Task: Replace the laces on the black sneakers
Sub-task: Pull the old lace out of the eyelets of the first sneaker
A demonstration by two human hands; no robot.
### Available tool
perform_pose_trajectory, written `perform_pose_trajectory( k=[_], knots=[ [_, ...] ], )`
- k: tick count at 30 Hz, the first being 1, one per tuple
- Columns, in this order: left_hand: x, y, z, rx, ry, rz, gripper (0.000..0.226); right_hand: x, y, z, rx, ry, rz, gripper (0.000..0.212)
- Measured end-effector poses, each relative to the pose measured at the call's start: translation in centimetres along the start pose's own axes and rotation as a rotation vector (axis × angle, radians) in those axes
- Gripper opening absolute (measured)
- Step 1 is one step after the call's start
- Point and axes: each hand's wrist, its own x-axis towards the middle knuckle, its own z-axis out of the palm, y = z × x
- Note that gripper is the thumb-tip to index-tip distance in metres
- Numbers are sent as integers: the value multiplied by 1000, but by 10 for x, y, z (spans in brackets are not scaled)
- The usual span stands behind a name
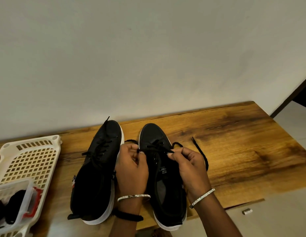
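Lace (154, 147), right-hand sneaker (152, 132): pinched by my left hand (131, 166) and right hand (189, 166); uneven pull could unthread one side.

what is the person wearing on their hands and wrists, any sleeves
No gloves and no sleeves in view. The left hand has a thin, studded silver bangle at the wrist and a black thread band further up the forearm. The right hand wears a matching bangle at its wrist.
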Motion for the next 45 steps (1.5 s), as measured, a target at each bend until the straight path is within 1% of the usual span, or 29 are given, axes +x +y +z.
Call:
perform_pose_trajectory(
  k=[1, 3, 5, 7, 9, 10, 11, 12, 14, 15, 16, 17, 18, 21, 23, 26, 28, 29, 31, 33, 35, 36, 37, 39, 41, 42, 43, 44, 45],
  knots=[
    [-2, 2, -1, 63, 28, 134, 20, 0, 0, 0, -5, -1, -4, 13],
    [-5, 8, -1, 152, 12, 371, 21, 0, 0, 1, -11, -1, -16, 11],
    [-6, 9, 0, 267, -60, 499, 16, 0, 0, 0, -17, -8, -31, 9],
    [-8, 6, 2, 422, -74, 545, 11, -1, 0, 0, -35, -14, -44, 10],
    [-8, 2, 5, 495, -57, 551, 6, -1, 1, 1, -42, -7, -52, 13],
    [-8, 1, 7, 485, -45, 546, 6, 0, 1, 1, -42, 0, -54, 13],
    [-8, 2, 8, 425, -23, 515, 7, 0, 1, 1, -40, 8, -58, 12],
    [-7, 3, 8, 300, 11, 438, 7, 0, 1, 1, -38, 16, -62, 10],
    [-1, 5, 6, -93, 78, 156, 12, 1, 2, 1, -30, 26, -66, 8],
    [3, 3, 4, -245, 99, 15, 13, 1, 3, 0, -23, 28, -64, 8],
    [5, 1, 0, -312, 123, -64, 11, 1, 4, 0, -17, 28, -62, 8],
    [7, -1, -3, -286, 152, -67, 7, 1, 4, 1, -15, 27, -60, 7],
    [7, 0, -6, -211, 181, -19, 6, 1, 4, 2, -16, 30, -58, 6],
    [-1, 10, -9, 107, 208, 261, 19, 1, 5, 4, -29, 39, -67, 7],
    [-7, 15, -7, 272, 112, 401, 19, 1, 5, 4, -42, 39, -73, 8],
    [-9, 14, -5, 394, -57, 481, 15, 1, 5, 4, -48, 21, -67, 10],
    [-8, 11, -4, 445, -100, 497, 11, 1, 4, 4, -58, 24, -62, 14],
    [-7, 11, -4, 446, -109, 484, 9, 1, 4, 5, -62, 25, -60, 13],
    [-4, 7, -4, 417, -122, 447, 6, 0, 4, 5, -64, 23, -61, 6],
    [-3, 2, -2, 398, -110, 449, 2, 0, 4, 4, -63, 28, -68, 12],
    [-3, 3, 0, 346, -68, 444, 4, 0, 4, 4, -60, 32, -84, 12],
    [-3, 4, 2, 257, -24, 407, 7, 0, 4, 4, -56, 34, -90, 10],
    [-2, 3, 2, 130, 32, 332, 9, 0, 3, 4, -49, 37, -90, 8],
    [5, -2, 0, -148, 106, 125, 9, 0, 3, 5, -32, 37, -74, 8],
    [11, -7, -5, -344, 117, -15, 11, 0, 3, 5, -27, 33, -59, 11],
    [12, -6, -8, -373, 115, -34, 9, 0, 3, 5, -29, 32, -56, 12],
    [12, -5, -10, -341, 118, -3, 5, 0, 3, 6, -32, 34, -54, 13],
    [10, -2, -12, -253, 125, 77, 6, -1, 3, 6, -35, 40, -56, 13],
    [7, 2, -14, -131, 124, 181, 14, -1, 2, 7, -37, 46, -60, 14]
  ],
)
